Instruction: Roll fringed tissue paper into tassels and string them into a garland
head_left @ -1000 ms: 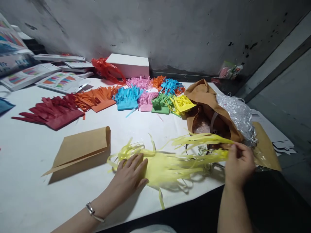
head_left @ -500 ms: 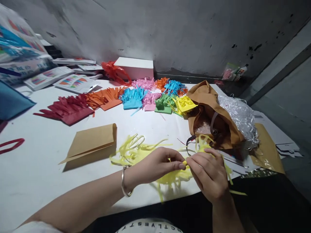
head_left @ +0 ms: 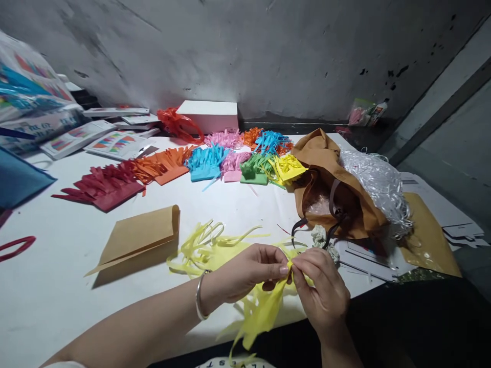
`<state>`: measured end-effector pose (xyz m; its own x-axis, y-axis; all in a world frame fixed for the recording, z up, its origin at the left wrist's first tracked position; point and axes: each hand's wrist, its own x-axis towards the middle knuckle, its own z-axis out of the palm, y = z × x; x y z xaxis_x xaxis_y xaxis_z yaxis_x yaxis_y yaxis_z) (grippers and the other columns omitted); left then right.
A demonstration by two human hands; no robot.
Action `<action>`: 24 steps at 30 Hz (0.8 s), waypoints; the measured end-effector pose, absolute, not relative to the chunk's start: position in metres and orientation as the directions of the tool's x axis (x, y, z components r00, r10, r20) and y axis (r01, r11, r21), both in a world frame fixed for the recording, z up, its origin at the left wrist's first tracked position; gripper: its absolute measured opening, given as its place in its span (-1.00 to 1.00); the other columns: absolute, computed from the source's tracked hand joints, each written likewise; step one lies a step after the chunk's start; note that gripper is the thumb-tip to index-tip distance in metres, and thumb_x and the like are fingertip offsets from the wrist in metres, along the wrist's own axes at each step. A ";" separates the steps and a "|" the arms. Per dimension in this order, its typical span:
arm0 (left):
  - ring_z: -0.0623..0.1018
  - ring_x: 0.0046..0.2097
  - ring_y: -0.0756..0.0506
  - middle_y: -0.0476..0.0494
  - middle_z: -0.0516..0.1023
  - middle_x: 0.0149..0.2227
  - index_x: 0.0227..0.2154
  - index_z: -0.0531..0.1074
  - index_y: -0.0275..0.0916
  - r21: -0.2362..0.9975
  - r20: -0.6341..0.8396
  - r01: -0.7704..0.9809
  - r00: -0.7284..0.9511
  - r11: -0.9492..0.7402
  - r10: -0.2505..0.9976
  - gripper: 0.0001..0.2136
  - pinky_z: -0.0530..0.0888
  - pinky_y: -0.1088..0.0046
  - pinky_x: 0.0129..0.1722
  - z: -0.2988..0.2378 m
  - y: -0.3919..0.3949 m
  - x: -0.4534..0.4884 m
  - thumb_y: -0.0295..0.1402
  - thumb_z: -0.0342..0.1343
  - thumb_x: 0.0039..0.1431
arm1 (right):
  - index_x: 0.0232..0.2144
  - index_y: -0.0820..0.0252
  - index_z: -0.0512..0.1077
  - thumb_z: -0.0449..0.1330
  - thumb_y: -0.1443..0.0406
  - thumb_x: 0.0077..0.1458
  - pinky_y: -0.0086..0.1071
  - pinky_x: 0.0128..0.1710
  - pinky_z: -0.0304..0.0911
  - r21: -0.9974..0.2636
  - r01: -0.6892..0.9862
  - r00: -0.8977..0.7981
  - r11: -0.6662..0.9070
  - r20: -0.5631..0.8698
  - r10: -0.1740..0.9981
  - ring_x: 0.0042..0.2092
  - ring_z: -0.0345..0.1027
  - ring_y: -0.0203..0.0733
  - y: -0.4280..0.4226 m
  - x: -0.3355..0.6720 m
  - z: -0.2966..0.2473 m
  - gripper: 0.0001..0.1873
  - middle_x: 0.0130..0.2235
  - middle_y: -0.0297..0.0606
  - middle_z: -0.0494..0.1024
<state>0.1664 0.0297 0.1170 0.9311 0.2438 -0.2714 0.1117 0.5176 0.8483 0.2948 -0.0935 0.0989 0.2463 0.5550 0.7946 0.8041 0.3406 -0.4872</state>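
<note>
Between both hands is a yellow paper tassel (head_left: pixel 261 314), its fringed strips hanging down over the table's front edge. My left hand (head_left: pixel 253 271), with a bracelet on the wrist, pinches the tassel's bunched top between thumb and fingers. Close against it, my right hand (head_left: pixel 322 286) has its fingertips pressed on the same bunched spot. More loose yellow fringed paper (head_left: pixel 215 250) lies on the white table behind my left hand. A folded brown paper sheet (head_left: pixel 140 232) rests to the left.
Stacks of fringed paper in dark red (head_left: pixel 103 186), orange, blue, pink, green and yellow (head_left: pixel 287 168) line the back. On the right sit a brown cloth bag (head_left: pixel 345 194) and a bundle of white string (head_left: pixel 378 179). Printed packets (head_left: pixel 118 145) and a white box (head_left: pixel 209 116) stand by the wall.
My right hand has moved down and slightly left. The yellow strips once beside it now hang below the two hands, and a pale crumpled lump shows by the bag. The view has tilted slightly.
</note>
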 end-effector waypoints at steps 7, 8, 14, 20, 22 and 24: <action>0.32 -0.48 0.08 -0.05 0.42 -0.49 -0.44 0.52 -0.38 0.959 -0.129 -0.003 0.885 0.283 0.448 -0.63 0.27 0.58 -0.48 0.112 0.029 0.175 -0.10 0.37 0.01 | -0.18 0.15 0.50 0.19 0.49 0.18 -0.32 -0.20 0.44 -0.740 0.601 0.438 0.301 0.620 0.651 -0.17 0.47 -0.20 -0.094 0.289 0.092 -0.79 -0.25 -0.23 0.52; 0.35 -0.46 0.06 -0.09 0.45 -0.45 -0.43 0.53 -0.38 0.977 -0.094 -0.005 0.888 0.214 0.450 -0.63 0.31 0.56 -0.47 0.112 0.030 0.176 -0.08 0.31 0.08 | -0.17 0.15 0.50 0.21 0.50 0.17 -0.33 -0.20 0.45 -0.735 0.608 0.446 0.300 0.629 0.637 -0.17 0.47 -0.20 -0.094 0.289 0.089 -0.78 -0.24 -0.22 0.53; 0.53 -0.34 -0.04 -0.20 0.58 -0.34 -0.23 0.55 -0.32 0.896 0.207 -0.035 0.915 -0.442 0.346 -0.81 0.45 0.50 -0.32 0.118 0.041 0.180 -0.34 0.08 0.32 | -0.14 0.15 0.49 0.20 0.58 0.12 -0.24 -0.10 0.44 -0.507 0.827 0.323 0.243 0.782 0.533 -0.19 0.47 -0.19 -0.089 0.301 0.077 -0.67 -0.29 -0.26 0.55; 0.50 -0.35 0.01 -0.14 0.53 -0.37 -0.26 0.49 -0.29 0.711 0.432 -0.175 0.873 -0.682 0.227 -0.85 0.42 0.58 -0.35 0.118 0.043 0.198 -0.55 0.02 0.28 | 0.02 0.14 0.31 0.18 0.47 0.17 -0.34 -0.18 0.49 -0.689 0.708 0.544 0.156 0.673 0.502 -0.20 0.51 -0.23 -0.087 0.302 0.058 -0.63 -0.24 -0.24 0.55; 0.47 -0.40 0.02 -0.11 0.50 -0.40 -0.29 0.45 -0.28 0.720 0.414 -0.130 0.869 -0.682 0.271 -0.89 0.41 0.58 -0.39 0.115 0.042 0.205 -0.52 0.03 0.27 | 0.04 0.14 0.32 0.15 0.39 0.22 -0.33 -0.16 0.49 -0.749 0.656 0.584 0.094 0.583 0.564 -0.15 0.53 -0.18 -0.085 0.302 0.054 -0.67 -0.18 -0.18 0.56; 0.46 -0.40 0.02 -0.09 0.49 -0.41 -0.32 0.42 -0.27 0.748 0.377 -0.075 0.865 -0.659 0.330 -0.90 0.41 0.57 -0.38 0.112 0.042 0.212 -0.50 0.02 0.27 | -0.01 0.14 0.38 0.07 0.35 0.29 -0.37 -0.18 0.48 -0.757 0.651 0.564 0.056 0.532 0.632 -0.15 0.53 -0.18 -0.083 0.304 0.052 -0.76 -0.18 -0.16 0.58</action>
<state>0.2124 0.0420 0.1119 0.8655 0.3298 0.3771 -0.0750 -0.6590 0.7484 0.3038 -0.0830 0.0523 0.5637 0.6318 0.5320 0.6512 0.0562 -0.7568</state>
